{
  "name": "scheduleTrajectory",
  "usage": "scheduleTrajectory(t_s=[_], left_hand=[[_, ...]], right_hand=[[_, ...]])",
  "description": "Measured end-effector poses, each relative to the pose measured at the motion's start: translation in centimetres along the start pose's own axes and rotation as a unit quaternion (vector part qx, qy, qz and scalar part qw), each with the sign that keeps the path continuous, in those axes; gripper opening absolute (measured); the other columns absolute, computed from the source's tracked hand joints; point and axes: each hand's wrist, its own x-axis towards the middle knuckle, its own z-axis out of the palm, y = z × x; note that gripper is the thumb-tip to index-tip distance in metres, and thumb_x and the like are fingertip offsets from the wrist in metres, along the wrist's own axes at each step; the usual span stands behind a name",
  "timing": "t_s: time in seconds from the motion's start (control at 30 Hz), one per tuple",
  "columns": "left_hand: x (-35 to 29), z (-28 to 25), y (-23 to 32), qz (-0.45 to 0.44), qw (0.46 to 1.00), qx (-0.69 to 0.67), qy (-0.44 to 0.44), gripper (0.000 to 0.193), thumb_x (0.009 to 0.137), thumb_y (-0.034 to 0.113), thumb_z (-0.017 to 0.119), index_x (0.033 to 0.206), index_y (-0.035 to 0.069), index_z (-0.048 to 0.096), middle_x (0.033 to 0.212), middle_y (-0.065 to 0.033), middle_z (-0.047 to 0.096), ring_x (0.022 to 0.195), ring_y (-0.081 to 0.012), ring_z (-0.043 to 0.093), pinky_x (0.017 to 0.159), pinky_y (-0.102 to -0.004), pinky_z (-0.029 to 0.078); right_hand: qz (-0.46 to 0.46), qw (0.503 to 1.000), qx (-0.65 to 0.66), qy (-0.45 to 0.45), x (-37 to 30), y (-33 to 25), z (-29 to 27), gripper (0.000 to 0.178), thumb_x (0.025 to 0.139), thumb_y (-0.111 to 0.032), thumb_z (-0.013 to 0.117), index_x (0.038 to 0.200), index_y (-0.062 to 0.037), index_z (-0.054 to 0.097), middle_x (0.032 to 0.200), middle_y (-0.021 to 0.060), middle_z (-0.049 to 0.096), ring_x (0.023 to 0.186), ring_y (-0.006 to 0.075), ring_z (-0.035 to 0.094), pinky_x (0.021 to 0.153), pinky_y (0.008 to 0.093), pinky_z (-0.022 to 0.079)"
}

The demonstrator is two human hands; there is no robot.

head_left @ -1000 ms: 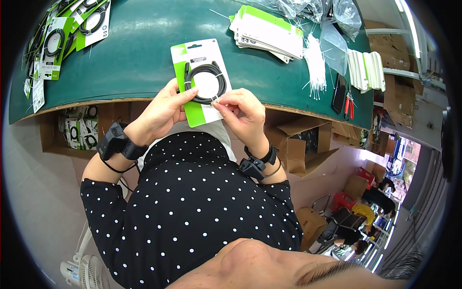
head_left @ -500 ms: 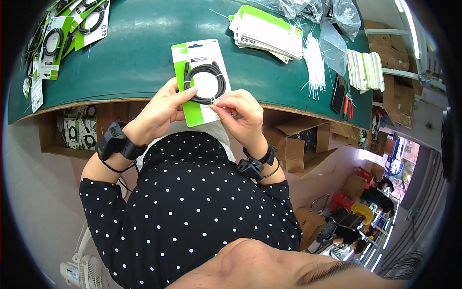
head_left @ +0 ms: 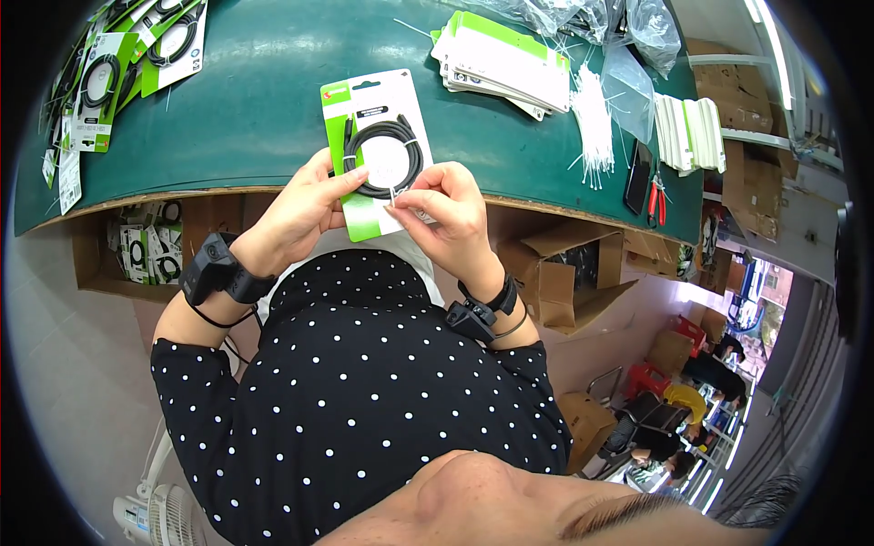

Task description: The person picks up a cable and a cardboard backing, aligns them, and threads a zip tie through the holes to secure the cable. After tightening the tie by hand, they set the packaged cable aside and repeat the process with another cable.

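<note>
A white and green backing card (head_left: 405,96) is held up over the table's front edge. Against its face lies a coiled black cable (head_left: 414,168), bound with white ties. My left hand (head_left: 314,202) grips the card's left side, thumb over the front on the coil, fingers behind it. At the bottom of the coil, my right hand (head_left: 448,218) pinches a thin white cable tie (head_left: 393,195) between thumb and fingertips. The fingers partly hide the tie's ends.
On the green table (head_left: 273,91) lie stacked cards (head_left: 510,68), loose white ties (head_left: 595,123), a dark phone (head_left: 639,177) and red-handled pliers (head_left: 657,202). Carded cables (head_left: 98,86) pile at the far left. Open cardboard boxes (head_left: 569,282) sit below the edge.
My right hand has shifted slightly left and down along the coil's lower edge, still pinching. The card has moved a little left. My left hand keeps its grip.
</note>
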Motion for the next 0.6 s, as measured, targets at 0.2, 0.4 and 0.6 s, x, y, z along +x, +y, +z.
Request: scheduleTrajectory(t_s=[0.2, 0.4, 0.6], left_hand=[[-0.1, 0.4, 0.3, 0.031, 0.999, 0.029, 0.012, 0.039, 0.097, 0.019, 0.056, 0.130, 0.005, 0.040, 0.121, -0.0080, 0.058, 0.105, -0.0162, 0.063, 0.083, -0.0335, 0.057], [-0.3, 0.5, 1.1, 0.036, 0.999, 0.009, -0.009, 0.039, 0.097, 0.020, 0.057, 0.129, 0.004, 0.041, 0.122, -0.0069, 0.057, 0.107, -0.0169, 0.062, 0.085, -0.0342, 0.056], [-0.1, 0.6, 1.5, 0.040, 0.998, -0.003, -0.048, 0.039, 0.097, 0.018, 0.056, 0.130, 0.004, 0.041, 0.121, -0.0073, 0.057, 0.106, -0.0164, 0.062, 0.084, -0.0332, 0.056]], right_hand=[[-0.026, 0.998, -0.057, -0.029, 0.2, -0.7, -0.4, 0.019, 0.069, 0.003, 0.077, 0.086, -0.0022, 0.069, 0.090, 0.0071, 0.057, 0.074, 0.0177, 0.057, 0.060, 0.0262, 0.048], [0.060, 0.988, 0.119, 0.078, -0.3, 0.9, -0.9, 0.024, 0.073, 0.002, 0.074, 0.096, -0.0012, 0.068, 0.091, 0.0082, 0.059, 0.077, 0.0200, 0.059, 0.073, 0.0274, 0.049], [0.146, 0.969, 0.201, 0.017, -1.5, 1.0, 0.3, 0.028, 0.074, -0.001, 0.074, 0.101, 0.0011, 0.067, 0.100, 0.0117, 0.065, 0.087, 0.0234, 0.065, 0.079, 0.0311, 0.051]])
